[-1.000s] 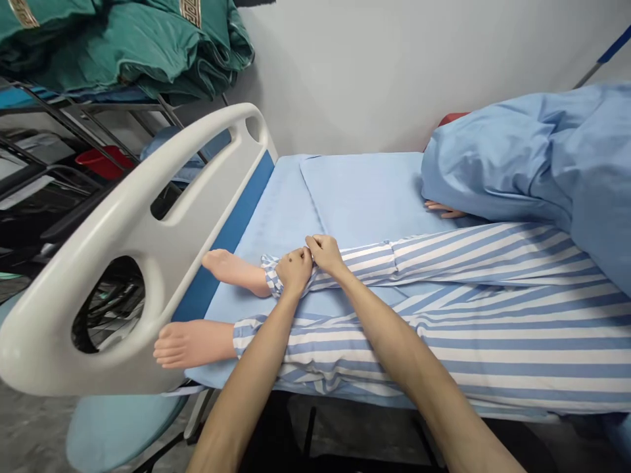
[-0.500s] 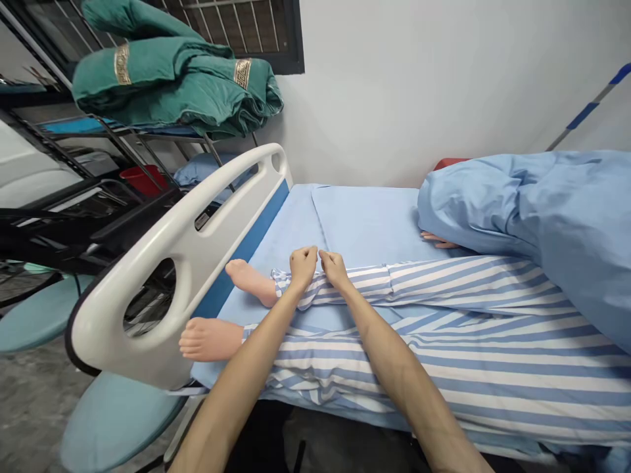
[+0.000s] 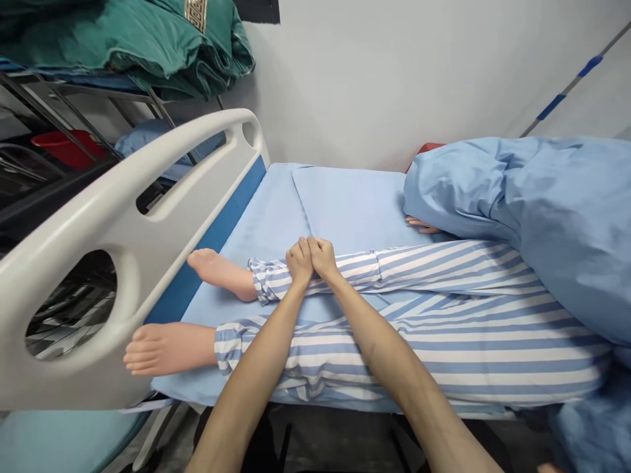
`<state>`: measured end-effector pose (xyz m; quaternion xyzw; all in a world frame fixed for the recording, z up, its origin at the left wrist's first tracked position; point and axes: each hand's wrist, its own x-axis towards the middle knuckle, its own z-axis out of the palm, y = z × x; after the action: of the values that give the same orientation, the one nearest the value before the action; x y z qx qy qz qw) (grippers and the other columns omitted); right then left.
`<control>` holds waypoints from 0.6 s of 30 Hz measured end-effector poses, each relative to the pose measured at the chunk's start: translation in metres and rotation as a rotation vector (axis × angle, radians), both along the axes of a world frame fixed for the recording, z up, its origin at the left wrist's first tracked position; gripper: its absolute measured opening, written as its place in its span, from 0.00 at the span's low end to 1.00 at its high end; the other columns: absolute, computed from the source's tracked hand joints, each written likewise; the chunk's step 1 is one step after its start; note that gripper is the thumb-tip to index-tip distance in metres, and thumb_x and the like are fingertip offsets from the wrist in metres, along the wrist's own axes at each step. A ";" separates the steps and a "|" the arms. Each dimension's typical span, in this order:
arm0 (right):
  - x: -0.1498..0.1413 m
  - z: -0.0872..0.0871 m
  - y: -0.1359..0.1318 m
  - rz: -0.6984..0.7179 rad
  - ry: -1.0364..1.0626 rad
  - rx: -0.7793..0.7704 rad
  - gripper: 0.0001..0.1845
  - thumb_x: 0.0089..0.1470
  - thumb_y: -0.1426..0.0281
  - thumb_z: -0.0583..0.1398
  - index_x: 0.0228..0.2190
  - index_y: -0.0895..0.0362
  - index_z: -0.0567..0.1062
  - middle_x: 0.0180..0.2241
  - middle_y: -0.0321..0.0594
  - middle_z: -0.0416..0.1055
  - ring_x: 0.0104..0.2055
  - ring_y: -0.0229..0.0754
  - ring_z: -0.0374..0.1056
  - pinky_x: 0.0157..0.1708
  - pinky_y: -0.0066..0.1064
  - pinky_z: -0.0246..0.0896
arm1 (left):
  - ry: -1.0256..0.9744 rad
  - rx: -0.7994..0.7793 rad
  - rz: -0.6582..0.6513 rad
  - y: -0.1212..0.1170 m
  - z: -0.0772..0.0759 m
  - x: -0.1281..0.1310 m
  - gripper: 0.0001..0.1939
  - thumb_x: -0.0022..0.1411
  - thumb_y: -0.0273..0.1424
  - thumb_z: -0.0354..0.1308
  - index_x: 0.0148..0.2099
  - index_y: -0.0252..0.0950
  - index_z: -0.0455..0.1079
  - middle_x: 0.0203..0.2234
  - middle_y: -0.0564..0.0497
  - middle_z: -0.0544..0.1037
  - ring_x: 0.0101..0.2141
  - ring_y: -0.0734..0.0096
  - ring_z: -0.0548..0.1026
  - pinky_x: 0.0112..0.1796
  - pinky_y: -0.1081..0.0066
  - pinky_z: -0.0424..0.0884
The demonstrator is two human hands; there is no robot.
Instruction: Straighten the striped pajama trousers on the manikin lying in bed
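Note:
A life-size patient mannequin lies on the bed in blue-and-white striped pyjamas. My left hand [image 3: 299, 261] and my right hand [image 3: 323, 258] meet side by side on its far shin, gripping the striped trouser leg [image 3: 434, 269] just above the cuff. The bare far foot [image 3: 219, 274] sticks out beyond my left hand. The near leg [image 3: 394, 348] lies under my forearms, and its bare foot [image 3: 167, 348] points towards the footboard. A light blue blanket [image 3: 542, 210] covers the upper body, with the mannequin's hand [image 3: 421, 225] showing at its edge.
A white plastic footboard [image 3: 113, 197] with a blue strip stands at the bed's end, past the feet. A light blue sheet [image 3: 345, 203] covers the mattress. Behind the footboard, a metal rack holds green folded blankets [image 3: 138, 46] and a red basin [image 3: 66, 148]. A wall [image 3: 374, 85] runs behind.
My hands have drawn together on the far shin, with fingers now closed around the trouser leg. The view has shifted, bringing the footboard and feet further left and larger.

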<state>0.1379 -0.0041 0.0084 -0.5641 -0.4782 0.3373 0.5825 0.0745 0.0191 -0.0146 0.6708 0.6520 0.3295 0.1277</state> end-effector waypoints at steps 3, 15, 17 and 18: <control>0.000 0.004 -0.001 -0.005 -0.029 -0.039 0.21 0.57 0.62 0.52 0.15 0.53 0.55 0.16 0.29 0.50 0.23 0.34 0.50 0.25 0.27 0.47 | -0.039 -0.027 -0.015 -0.002 0.008 0.000 0.10 0.67 0.26 0.48 0.38 0.35 0.71 0.28 0.46 0.75 0.32 0.66 0.72 0.35 0.69 0.61; 0.064 0.128 -0.025 -0.076 -0.233 0.260 0.28 0.64 0.56 0.52 0.17 0.54 0.53 0.18 0.30 0.46 0.23 0.32 0.47 0.24 0.27 0.45 | -0.229 -0.011 -0.018 -0.015 0.019 0.005 0.22 0.68 0.33 0.45 0.20 0.38 0.53 0.16 0.52 0.62 0.23 0.71 0.58 0.30 0.67 0.48; 0.068 0.135 -0.024 -0.074 -0.249 0.295 0.29 0.65 0.53 0.51 0.18 0.54 0.53 0.19 0.30 0.46 0.23 0.33 0.48 0.25 0.27 0.45 | -0.226 -0.017 -0.023 -0.015 0.020 0.005 0.22 0.68 0.33 0.45 0.20 0.38 0.53 0.16 0.53 0.60 0.23 0.71 0.57 0.30 0.67 0.47; 0.068 0.131 -0.022 -0.072 -0.253 0.299 0.29 0.65 0.52 0.50 0.18 0.54 0.54 0.19 0.30 0.47 0.24 0.33 0.48 0.25 0.27 0.45 | -0.226 -0.019 -0.024 -0.015 0.020 0.005 0.22 0.68 0.33 0.45 0.20 0.38 0.52 0.16 0.53 0.60 0.23 0.71 0.57 0.30 0.67 0.48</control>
<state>0.2058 -0.0266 0.1392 -0.5261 -0.5718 0.1678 0.6067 0.0795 0.0044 0.0055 0.6360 0.6285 0.3951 0.2106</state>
